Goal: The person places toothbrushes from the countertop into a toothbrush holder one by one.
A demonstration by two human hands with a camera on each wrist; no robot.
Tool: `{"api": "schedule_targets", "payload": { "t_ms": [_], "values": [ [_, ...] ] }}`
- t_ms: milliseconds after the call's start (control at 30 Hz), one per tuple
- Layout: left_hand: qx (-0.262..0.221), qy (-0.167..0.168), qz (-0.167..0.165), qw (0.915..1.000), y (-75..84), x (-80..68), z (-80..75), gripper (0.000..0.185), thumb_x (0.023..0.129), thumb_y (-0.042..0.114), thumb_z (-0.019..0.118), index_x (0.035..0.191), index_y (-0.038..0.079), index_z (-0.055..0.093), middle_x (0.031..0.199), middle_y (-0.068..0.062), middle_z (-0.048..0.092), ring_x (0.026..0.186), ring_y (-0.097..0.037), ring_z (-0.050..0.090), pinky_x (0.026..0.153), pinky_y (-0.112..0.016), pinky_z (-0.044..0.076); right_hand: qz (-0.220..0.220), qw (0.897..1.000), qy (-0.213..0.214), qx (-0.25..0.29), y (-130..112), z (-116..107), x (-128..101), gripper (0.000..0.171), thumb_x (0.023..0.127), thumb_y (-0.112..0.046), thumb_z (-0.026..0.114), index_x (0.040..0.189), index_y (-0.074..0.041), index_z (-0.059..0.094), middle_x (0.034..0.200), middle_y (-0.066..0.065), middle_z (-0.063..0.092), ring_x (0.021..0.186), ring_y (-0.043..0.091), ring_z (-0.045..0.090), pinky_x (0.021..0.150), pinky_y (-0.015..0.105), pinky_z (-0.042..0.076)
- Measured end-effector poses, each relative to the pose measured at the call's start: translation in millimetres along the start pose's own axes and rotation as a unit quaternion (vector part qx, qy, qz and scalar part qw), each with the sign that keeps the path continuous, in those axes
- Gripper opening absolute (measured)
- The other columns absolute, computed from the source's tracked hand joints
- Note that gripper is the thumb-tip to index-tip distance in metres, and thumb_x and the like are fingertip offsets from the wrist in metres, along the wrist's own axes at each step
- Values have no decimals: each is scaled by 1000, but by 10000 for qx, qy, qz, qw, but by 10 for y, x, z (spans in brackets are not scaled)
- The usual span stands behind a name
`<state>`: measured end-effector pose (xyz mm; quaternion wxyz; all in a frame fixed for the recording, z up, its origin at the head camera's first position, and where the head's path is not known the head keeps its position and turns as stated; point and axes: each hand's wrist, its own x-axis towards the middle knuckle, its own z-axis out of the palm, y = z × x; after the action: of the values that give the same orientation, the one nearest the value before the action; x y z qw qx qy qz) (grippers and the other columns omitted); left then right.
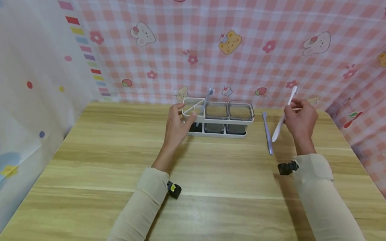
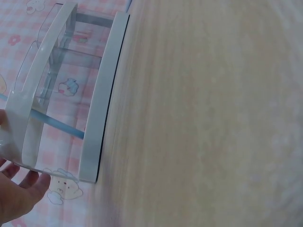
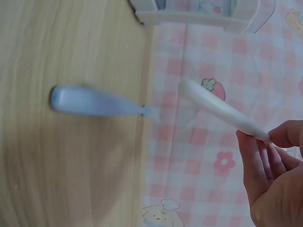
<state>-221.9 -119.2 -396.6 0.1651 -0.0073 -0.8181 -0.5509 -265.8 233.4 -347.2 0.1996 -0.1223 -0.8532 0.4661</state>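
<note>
A white rack (image 1: pixel 217 134) with three compartments stands at the back of the wooden table (image 1: pixel 193 187). My left hand (image 1: pixel 178 125) grips its left end, thumb on the rim; in the left wrist view the fingers (image 2: pixel 21 189) touch the rack (image 2: pixel 94 118). A blue toothbrush (image 1: pixel 206 102) leans in the divided left compartment. My right hand (image 1: pixel 300 120) holds a white toothbrush (image 1: pixel 283 115) tilted above the table, right of the rack; the right wrist view shows its handle (image 3: pixel 218 109) pinched by my fingers (image 3: pixel 270 170). A lilac toothbrush (image 1: pixel 267 134) lies flat on the table beside it (image 3: pixel 94 101).
Two clear cups (image 1: pixel 229 112) fill the rack's middle and right compartments. A pink checked cloth (image 1: pixel 241 50) hangs behind the table and along the right side; a white patterned curtain (image 1: pixel 36 83) hangs on the left.
</note>
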Motion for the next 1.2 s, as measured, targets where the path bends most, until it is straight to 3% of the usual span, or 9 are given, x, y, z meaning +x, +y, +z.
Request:
{"api": "schedule_targets", "payload": {
  "t_ms": [133,567,833,1033,1200],
  "values": [
    [-20,-12,-10,10000,3,7,2,65,92,42,66,142,6,44,139,-14,49,117,-28,53,94,-44,49,-172,9994,115,290,-74,38,-9,33,95,-12,59,126,-2,65,87,-9,54,68,0,54,50,13,50],
    [-67,-13,12,10000,-12,9,11,63,93,40,65,141,5,44,140,-17,48,119,-29,53,96,-45,48,-529,9936,366,931,-351,84,-94,33,93,-9,58,123,0,66,86,-9,57,66,2,54,51,16,53],
    [-39,22,1,10000,-16,12,2,63,92,39,66,140,4,45,140,-18,49,118,-30,53,96,-46,48,-574,9812,361,1805,-535,177,-141,25,90,-3,61,114,-1,65,83,-6,56,61,1,52,47,15,50],
    [-32,6,44,10000,-5,5,4,62,93,38,66,140,4,45,139,-16,49,118,-29,53,95,-44,49,-607,9763,331,2050,-625,270,-170,23,90,0,58,111,-1,65,83,-3,54,63,3,51,47,13,48],
    [-22,2,23,10000,-5,5,4,62,93,39,66,140,5,45,139,-17,49,118,-29,53,96,-44,48,-340,9576,99,2858,-693,322,-198,20,89,5,56,107,-4,60,88,4,53,62,6,57,48,18,53]
  ]
}}
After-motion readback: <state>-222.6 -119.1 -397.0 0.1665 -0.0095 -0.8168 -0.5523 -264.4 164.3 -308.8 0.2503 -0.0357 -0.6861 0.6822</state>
